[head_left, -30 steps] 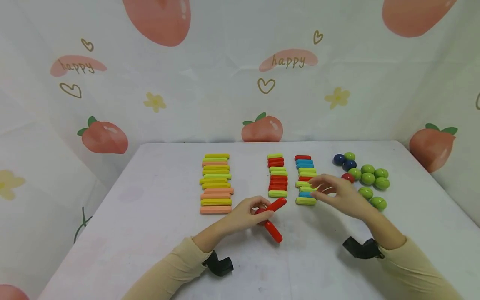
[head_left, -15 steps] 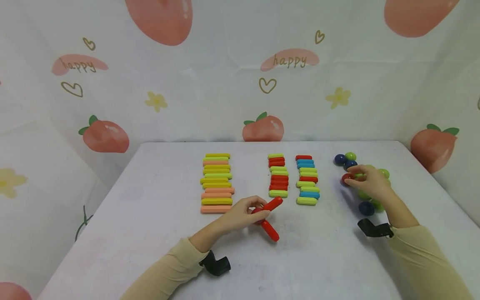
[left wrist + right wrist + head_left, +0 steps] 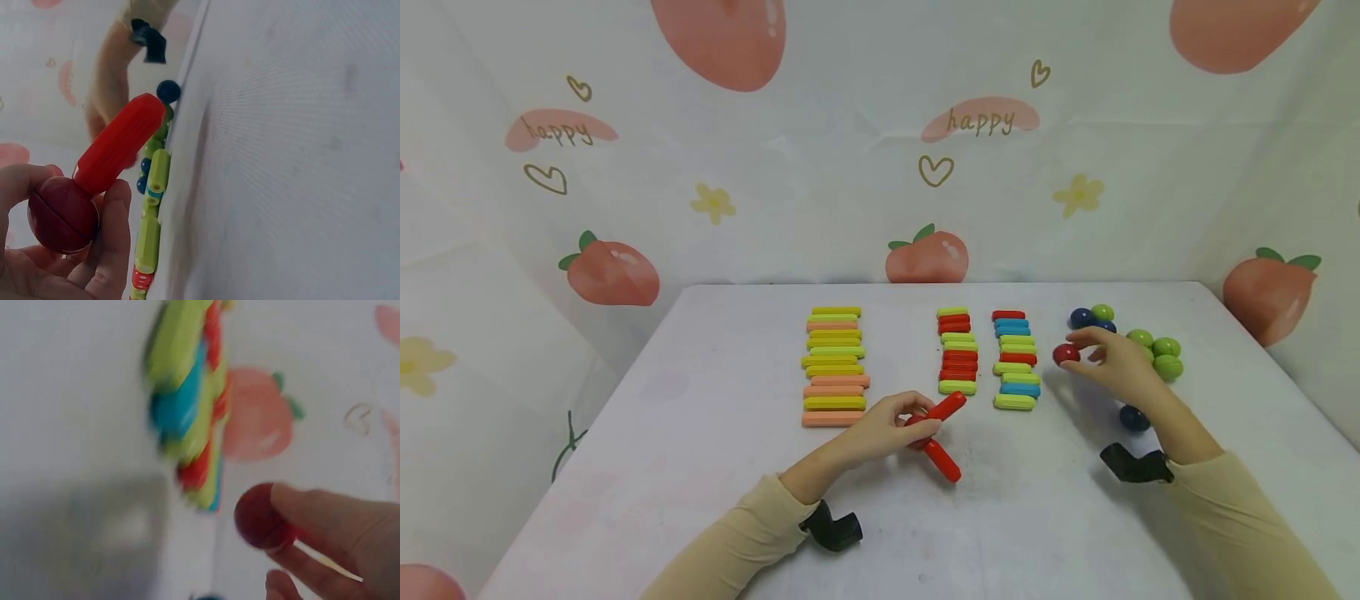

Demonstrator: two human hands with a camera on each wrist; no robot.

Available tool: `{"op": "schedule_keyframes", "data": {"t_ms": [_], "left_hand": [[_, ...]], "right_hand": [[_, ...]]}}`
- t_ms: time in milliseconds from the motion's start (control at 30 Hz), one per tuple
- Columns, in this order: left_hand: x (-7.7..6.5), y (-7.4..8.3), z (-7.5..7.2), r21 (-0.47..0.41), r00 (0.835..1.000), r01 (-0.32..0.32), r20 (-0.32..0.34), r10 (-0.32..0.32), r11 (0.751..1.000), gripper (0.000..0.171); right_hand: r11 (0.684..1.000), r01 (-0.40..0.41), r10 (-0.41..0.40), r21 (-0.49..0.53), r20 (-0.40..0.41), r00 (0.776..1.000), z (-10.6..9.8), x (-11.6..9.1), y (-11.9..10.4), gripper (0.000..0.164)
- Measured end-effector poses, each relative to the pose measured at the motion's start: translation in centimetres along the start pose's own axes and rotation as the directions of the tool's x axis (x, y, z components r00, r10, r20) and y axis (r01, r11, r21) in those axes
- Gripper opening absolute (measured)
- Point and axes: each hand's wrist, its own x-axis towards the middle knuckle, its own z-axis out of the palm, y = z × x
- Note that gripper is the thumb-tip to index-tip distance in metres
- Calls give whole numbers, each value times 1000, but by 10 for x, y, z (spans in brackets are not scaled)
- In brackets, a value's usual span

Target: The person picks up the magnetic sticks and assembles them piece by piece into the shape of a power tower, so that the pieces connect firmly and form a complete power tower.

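Note:
My left hand (image 3: pixel 883 429) holds a dark red ball (image 3: pixel 62 215) between thumb and fingers, low over the middle of the table. One red stick (image 3: pixel 947 406) and a second red stick (image 3: pixel 942 461) stick out from that ball in a V. In the left wrist view one red stick (image 3: pixel 120 145) hides part of the other arm. My right hand (image 3: pixel 1120 367) pinches another red ball (image 3: pixel 1066 355) between thumb and fingertips, just left of the green balls (image 3: pixel 1167 367). The right wrist view shows this red ball (image 3: pixel 261 515) at the fingertips, with nothing attached to it.
A column of longer yellow, green and salmon sticks (image 3: pixel 833 364) lies left of centre. Two columns of shorter sticks, one red and green (image 3: pixel 958 356), one with blue too (image 3: pixel 1017 358), lie farther right. Dark blue balls (image 3: pixel 1082 317) lie behind my right hand; another blue ball (image 3: pixel 1134 418) lies nearer.
My right hand went from the short sticks right to the balls, took hold of a red ball and moved it slightly left. A blue ball now lies nearer the front. My left hand stayed nearly still.

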Motion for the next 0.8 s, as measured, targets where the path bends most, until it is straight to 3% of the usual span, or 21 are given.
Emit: {"op": "schedule_keyframes", "data": {"t_ms": [100, 233, 500, 800], "left_hand": [[0, 1, 0, 12, 1000, 2, 1, -2, 1000, 31], [1, 2, 2, 20, 1000, -1, 1, 1, 1000, 31], [0, 4, 5, 51, 1000, -29, 9, 29, 998, 26], [1, -1, 11, 150, 994, -87, 86, 74, 985, 25]], "right_hand": [[988, 100, -103, 113, 20, 994, 5, -6, -25, 44], [951, 191, -212, 245, 66, 975, 17, -13, -54, 40], [907, 195, -257, 374, 122, 959, 39, -20, -81, 34], [854, 244, -342, 460, 141, 929, 58, -21, -92, 31]]}}
